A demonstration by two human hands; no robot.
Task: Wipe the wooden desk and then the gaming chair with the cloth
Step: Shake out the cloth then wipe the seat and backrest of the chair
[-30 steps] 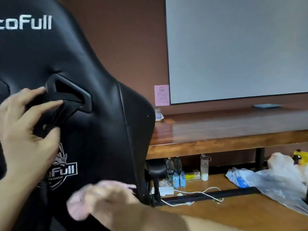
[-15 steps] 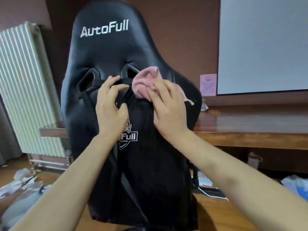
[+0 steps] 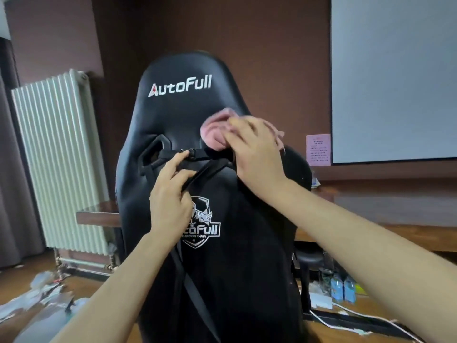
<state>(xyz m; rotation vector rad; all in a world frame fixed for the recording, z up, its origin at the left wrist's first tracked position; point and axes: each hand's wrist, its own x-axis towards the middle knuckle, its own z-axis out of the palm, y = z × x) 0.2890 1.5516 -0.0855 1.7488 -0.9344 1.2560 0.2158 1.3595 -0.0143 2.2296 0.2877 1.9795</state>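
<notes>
Head view: right hand [image 3: 257,154] is pressing the bunched pink cloth [image 3: 215,131] against the upper back of the black gaming chair [image 3: 237,256], fingers spread over it, while left hand [image 3: 170,201] is pinching a black strap [image 3: 205,170] below the headrest.

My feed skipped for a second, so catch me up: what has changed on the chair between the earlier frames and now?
The right hand carried the pink cloth up from low on the chair to the right slot near the top and keeps pressing it there. The left hand dropped from the left slot to pinch the black strap at mid-back. The view pulled back. The desk and radiator are unchanged.
</notes>
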